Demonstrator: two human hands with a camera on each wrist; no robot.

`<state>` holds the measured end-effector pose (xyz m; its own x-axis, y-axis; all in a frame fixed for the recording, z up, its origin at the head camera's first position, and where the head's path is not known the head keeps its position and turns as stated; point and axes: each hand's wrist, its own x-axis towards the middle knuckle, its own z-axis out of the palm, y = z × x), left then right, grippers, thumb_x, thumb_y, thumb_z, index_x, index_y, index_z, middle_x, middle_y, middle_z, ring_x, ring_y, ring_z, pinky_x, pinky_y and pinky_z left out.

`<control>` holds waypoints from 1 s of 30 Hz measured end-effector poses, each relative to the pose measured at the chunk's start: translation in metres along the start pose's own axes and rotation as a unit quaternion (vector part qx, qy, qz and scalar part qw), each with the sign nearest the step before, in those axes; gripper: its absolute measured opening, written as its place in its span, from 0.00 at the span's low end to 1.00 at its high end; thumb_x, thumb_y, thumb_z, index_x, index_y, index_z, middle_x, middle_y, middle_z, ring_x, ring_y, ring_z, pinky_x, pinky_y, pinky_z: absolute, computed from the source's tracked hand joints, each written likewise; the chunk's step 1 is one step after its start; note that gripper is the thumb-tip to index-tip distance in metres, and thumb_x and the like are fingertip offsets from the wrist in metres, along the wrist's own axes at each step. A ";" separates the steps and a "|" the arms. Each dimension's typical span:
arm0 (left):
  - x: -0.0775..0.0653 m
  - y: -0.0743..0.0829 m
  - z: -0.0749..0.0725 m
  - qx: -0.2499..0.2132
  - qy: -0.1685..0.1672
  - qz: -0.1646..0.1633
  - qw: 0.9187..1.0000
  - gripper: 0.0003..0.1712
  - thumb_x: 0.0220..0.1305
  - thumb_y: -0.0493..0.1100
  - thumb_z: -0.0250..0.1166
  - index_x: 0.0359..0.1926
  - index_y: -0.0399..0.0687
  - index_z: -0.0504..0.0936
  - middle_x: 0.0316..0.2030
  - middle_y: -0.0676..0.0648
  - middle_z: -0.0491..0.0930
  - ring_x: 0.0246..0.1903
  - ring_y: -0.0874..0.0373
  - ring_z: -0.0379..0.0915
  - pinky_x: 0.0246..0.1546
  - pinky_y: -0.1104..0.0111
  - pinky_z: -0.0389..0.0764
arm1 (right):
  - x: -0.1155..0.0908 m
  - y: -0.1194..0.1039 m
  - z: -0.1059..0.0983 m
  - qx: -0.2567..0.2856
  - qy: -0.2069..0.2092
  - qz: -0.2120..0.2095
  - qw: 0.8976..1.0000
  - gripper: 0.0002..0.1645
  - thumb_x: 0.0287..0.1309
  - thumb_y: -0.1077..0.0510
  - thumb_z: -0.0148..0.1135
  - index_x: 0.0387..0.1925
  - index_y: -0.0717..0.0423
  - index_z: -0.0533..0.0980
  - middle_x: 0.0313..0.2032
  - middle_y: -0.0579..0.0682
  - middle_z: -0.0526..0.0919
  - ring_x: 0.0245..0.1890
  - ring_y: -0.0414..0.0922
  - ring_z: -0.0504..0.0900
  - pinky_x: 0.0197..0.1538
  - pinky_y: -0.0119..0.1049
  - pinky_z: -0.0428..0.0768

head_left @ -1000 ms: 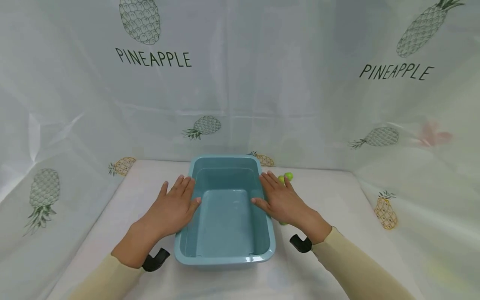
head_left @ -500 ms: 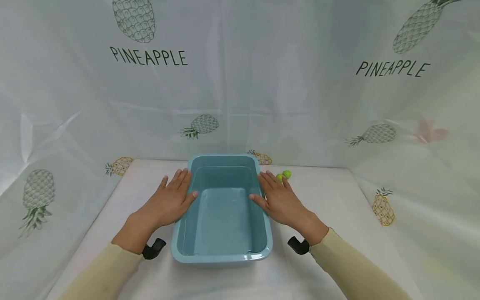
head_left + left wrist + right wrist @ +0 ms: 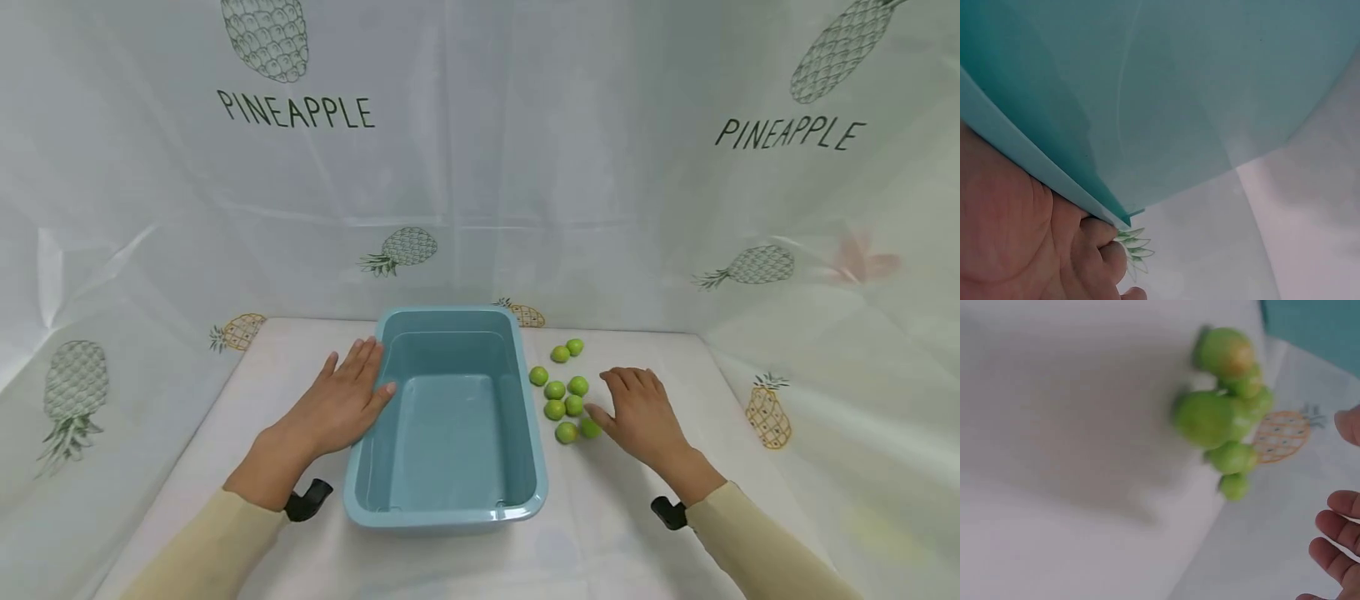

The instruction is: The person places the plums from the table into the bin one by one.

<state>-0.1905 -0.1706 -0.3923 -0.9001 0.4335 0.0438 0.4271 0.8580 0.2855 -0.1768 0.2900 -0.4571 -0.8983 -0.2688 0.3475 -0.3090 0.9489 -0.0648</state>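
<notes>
A blue plastic basin [image 3: 450, 518] stands on the white-covered table, with nothing inside it. My left hand [image 3: 341, 404] rests along its left rim, fingers straight and thumb over the edge. In the left wrist view the palm [image 3: 1010, 231] lies against the rim of the basin [image 3: 1166, 106]. Several small round green fruits [image 3: 555, 390] lie loose just right of the basin. My right hand [image 3: 641, 417] hovers beside them on their right, fingers slightly bent and apart, holding nothing. The right wrist view shows the fruits [image 3: 1207, 419] bunched together, one with a yellowish-orange patch.
A white curtain [image 3: 480, 167] printed with pineapples hangs behind the table and round its sides. The table's back edge [image 3: 637, 333] runs just behind the fruits. White tabletop [image 3: 720, 433] extends to the right of the right hand.
My right hand has left the basin's right rim and moved right, uncovering the green fruits. The left hand stays at the left rim; the basin has hardly shifted.
</notes>
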 end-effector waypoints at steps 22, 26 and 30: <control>-0.001 -0.001 -0.001 0.006 0.005 -0.004 1.000 0.43 0.85 0.56 0.47 0.81 0.28 0.49 0.83 0.31 0.47 0.83 0.33 0.39 0.80 0.34 0.42 | -0.022 0.014 0.049 -0.103 -0.021 -0.060 0.993 0.30 0.51 0.41 0.80 0.41 0.60 0.77 0.43 0.57 0.82 0.48 0.58 0.78 0.57 0.60 0.79; 0.000 0.000 -0.001 0.006 0.003 -0.003 1.000 0.43 0.84 0.56 0.47 0.82 0.28 0.49 0.83 0.31 0.47 0.83 0.33 0.39 0.80 0.34 0.42 | -0.023 0.014 0.051 -0.107 -0.025 -0.057 0.992 0.30 0.52 0.42 0.80 0.40 0.59 0.77 0.42 0.56 0.82 0.47 0.57 0.78 0.56 0.60 0.79; 0.000 0.000 0.000 0.006 0.004 -0.001 1.000 0.43 0.84 0.55 0.47 0.82 0.28 0.49 0.82 0.31 0.47 0.83 0.33 0.40 0.80 0.34 0.43 | -0.024 0.016 0.053 -0.110 -0.023 -0.059 0.992 0.28 0.53 0.43 0.79 0.39 0.59 0.77 0.42 0.55 0.82 0.47 0.57 0.78 0.55 0.60 0.79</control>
<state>-0.1908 -0.1702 -0.3920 -0.9019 0.4290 0.0509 0.4257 0.8623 0.2741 -0.1771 0.3026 -0.5162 -0.8754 -0.3819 0.2963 -0.3408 0.9224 0.1819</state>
